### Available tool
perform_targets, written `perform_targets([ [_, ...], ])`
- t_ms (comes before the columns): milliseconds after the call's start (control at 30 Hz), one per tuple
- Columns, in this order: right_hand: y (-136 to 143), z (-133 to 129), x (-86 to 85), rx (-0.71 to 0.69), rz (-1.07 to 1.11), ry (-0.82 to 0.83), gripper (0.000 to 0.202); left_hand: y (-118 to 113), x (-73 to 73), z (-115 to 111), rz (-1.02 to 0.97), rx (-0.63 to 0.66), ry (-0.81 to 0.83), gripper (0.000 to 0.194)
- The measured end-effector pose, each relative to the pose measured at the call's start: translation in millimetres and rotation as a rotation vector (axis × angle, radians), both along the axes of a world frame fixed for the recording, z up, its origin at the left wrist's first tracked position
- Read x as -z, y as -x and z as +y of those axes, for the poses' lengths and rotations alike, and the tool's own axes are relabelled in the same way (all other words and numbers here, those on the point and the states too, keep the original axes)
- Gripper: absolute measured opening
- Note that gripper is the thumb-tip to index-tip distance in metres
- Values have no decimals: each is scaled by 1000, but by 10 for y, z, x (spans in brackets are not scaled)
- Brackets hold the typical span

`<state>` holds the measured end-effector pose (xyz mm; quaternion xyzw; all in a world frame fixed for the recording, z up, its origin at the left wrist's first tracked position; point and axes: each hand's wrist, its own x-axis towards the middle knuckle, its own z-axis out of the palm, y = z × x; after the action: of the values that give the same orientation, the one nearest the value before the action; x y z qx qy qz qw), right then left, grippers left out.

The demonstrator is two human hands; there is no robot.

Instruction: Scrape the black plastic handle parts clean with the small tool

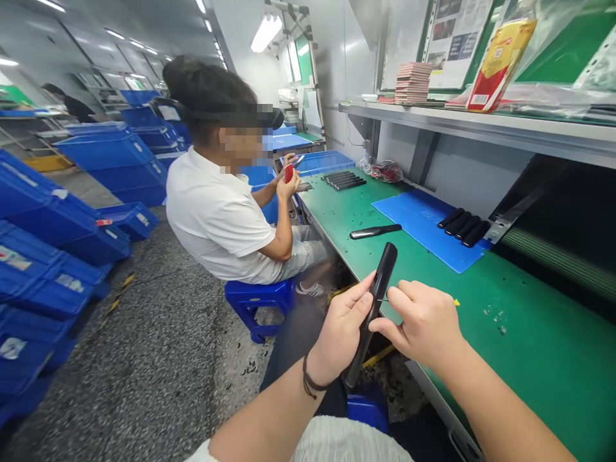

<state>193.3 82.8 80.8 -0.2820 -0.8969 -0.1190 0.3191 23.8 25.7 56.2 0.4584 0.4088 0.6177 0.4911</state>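
My left hand (344,321) is wrapped round a long black bar-shaped part (386,262) with rounded ends, held at a slant over the table's front edge. Close against it, my right hand (423,317) is curled with the fingers bent in and the thumb out. A thin, short sliver shows between the right fingers and the part; too little of it is visible to name. On the green table (524,321) beyond lies a similar black part (375,231). Several more black parts (464,226) rest side by side on a blue sheet (414,221).
A co-worker in a white shirt (216,212) sits on a blue stool (260,308) to my left, holding a red object (289,173). Further black parts (344,179) lie at the table's far end. A shelf (462,119) overhangs the back. Blue crates (48,269) are stacked at left.
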Motion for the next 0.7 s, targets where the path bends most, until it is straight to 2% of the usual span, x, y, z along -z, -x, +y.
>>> perform_targets([
  [167,77,-61,41,-48,-16,24,58,37,-82,68,4,-26,-41,52],
  [700,137,-44,104,-27,-50,-49,52,7,-121,172,-83,-110,-8,48],
])
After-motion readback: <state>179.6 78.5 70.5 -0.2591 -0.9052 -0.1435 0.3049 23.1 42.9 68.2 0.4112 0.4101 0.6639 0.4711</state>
